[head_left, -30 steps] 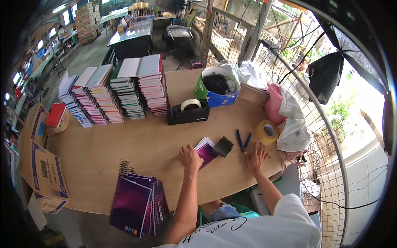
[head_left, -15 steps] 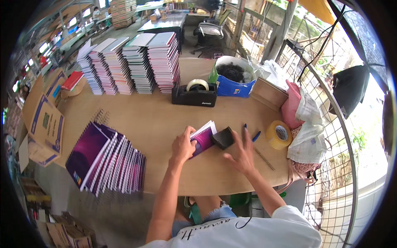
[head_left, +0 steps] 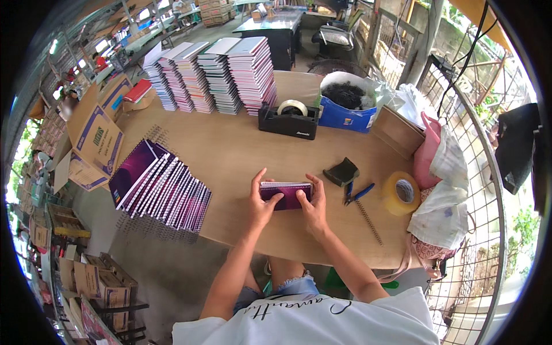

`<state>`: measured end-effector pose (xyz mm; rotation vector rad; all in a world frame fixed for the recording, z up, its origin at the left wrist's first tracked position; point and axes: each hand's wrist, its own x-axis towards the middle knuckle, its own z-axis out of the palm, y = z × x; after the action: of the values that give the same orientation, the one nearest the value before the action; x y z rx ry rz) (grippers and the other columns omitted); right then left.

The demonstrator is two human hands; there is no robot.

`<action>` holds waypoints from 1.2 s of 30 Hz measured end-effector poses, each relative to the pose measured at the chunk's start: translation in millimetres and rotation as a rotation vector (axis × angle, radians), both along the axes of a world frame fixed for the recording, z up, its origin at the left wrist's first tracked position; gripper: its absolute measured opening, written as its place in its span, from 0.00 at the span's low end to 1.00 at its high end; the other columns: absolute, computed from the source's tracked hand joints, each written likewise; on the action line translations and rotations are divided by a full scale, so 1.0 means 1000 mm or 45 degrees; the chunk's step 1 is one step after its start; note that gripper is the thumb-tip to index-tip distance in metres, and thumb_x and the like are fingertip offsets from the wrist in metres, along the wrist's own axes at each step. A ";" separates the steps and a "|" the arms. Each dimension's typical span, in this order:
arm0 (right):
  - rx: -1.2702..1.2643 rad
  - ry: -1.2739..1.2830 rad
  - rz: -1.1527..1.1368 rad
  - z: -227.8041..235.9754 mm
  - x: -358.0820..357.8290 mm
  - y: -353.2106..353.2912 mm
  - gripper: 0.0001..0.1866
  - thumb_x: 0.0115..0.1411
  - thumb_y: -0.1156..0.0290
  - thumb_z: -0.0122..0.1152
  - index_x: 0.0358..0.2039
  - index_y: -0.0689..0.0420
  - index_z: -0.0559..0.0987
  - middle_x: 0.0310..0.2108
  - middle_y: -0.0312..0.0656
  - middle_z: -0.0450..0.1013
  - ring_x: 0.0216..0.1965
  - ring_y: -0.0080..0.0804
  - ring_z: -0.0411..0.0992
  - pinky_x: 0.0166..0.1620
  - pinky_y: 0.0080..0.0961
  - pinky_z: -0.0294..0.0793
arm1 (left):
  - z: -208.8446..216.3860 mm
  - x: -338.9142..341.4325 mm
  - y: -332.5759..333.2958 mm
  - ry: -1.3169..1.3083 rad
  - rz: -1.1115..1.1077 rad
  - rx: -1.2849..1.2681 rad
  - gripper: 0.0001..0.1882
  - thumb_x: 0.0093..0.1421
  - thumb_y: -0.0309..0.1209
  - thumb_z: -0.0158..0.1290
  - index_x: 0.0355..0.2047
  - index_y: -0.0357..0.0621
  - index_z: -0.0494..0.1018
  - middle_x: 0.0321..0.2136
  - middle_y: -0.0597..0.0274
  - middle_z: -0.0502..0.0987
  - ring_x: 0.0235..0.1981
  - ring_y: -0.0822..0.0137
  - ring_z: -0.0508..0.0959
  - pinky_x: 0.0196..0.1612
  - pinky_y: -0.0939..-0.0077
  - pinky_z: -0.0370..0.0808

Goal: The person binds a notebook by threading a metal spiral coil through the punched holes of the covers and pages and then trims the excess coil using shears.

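Between my two hands, above the near middle of the table, is a small purple notebook (head_left: 288, 199) with a row of punched holes or binding along its upper edge. My left hand (head_left: 262, 202) grips its left end, thumb on the cover. On the other end, my right hand (head_left: 313, 207) holds it the same way. Just right of that hand lies a dark block (head_left: 341, 171). Blue-handled pliers (head_left: 360, 193) and a loose wire spiral (head_left: 369, 223) rest beside the block. To the left, purple notebooks (head_left: 167, 190) lie fanned in an overlapping pile, with wire spirals sticking out.
Tall notebook stacks (head_left: 251, 75) line the back left. A black tape dispenser (head_left: 289, 123) and a blue box (head_left: 347, 112) of black coils stand behind my hands. A clear tape roll (head_left: 401, 194) sits right, near bags (head_left: 441, 192). An opened carton (head_left: 95, 141) is at left.
My right hand has let go of the dark block, now on the table, and taken the notebook's right end. The notebook has turned from slanted to level. The view has shifted.
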<state>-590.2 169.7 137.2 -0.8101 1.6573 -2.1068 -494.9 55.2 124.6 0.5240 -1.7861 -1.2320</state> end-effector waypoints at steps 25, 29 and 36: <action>1.087 1.078 -0.663 0.033 -0.112 0.089 0.09 0.55 0.71 0.59 0.37 0.60 0.74 0.39 0.48 0.70 0.43 0.51 0.67 0.43 0.45 0.70 | -0.001 0.023 0.008 -0.183 -0.082 -0.294 0.08 0.59 0.27 0.56 0.39 0.42 0.72 0.35 0.58 0.73 0.39 0.56 0.70 0.39 0.63 0.72; 1.591 1.104 -0.230 0.041 -0.113 0.123 0.13 0.55 0.66 0.61 0.37 0.61 0.75 0.42 0.49 0.70 0.48 0.52 0.67 0.44 0.46 0.71 | -0.010 0.033 -0.001 -0.126 0.021 -0.335 0.10 0.58 0.28 0.58 0.39 0.43 0.72 0.34 0.57 0.70 0.40 0.57 0.70 0.38 0.64 0.73; 1.180 0.995 -0.489 0.014 -0.068 0.149 0.13 0.55 0.76 0.61 0.41 0.62 0.75 0.38 0.49 0.74 0.40 0.45 0.74 0.40 0.37 0.75 | -0.005 0.029 0.007 -0.149 -0.101 -0.299 0.11 0.56 0.30 0.60 0.39 0.44 0.72 0.38 0.56 0.67 0.40 0.58 0.71 0.38 0.64 0.73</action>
<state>-657.8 318.5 150.7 -1.0706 3.0036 -0.8996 -465.9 62.1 119.9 0.4003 -2.0356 -1.0433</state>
